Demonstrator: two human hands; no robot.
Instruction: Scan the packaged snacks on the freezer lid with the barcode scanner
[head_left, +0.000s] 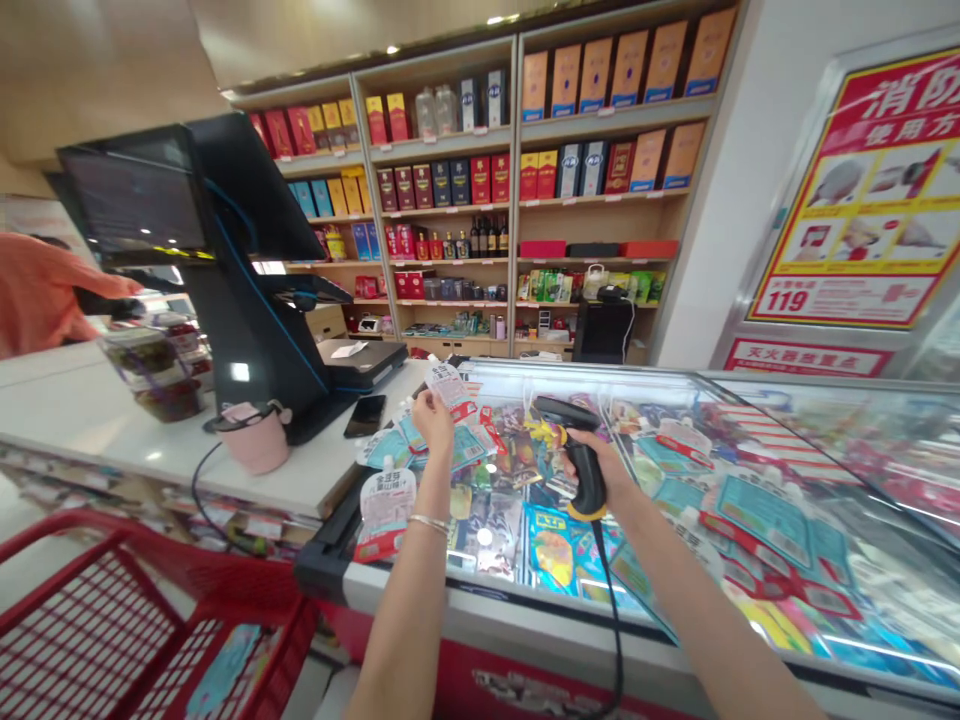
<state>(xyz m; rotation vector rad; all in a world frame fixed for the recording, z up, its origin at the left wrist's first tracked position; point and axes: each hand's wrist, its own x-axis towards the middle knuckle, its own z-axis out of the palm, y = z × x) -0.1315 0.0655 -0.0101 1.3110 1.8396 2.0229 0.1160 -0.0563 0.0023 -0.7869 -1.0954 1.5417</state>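
My right hand [598, 462] is wrapped round a black barcode scanner [588, 484], its head pointing left above the glass freezer top. A cable hangs down from the scanner's handle. At the left, my left hand [433, 415] pinches a spouted pouch [445, 382] with a white, printed upper part. Below that hand lie more blue and red pouches [397, 447] on the freezer's left end. Another spouted pouch [386, 508] lies nearer to me, left of my forearm. To the right of the scanner, several similar pouches [757, 515] are heaped on the glass.
Left of the freezer [517, 585] is a white counter [75, 395] with a checkout monitor [247, 190], a phone [366, 416] and a pink cup [255, 440]. A red shopping cart [255, 600] stands at lower left. Shelves of boxes line the back. A person in orange [45, 295] is at far left.
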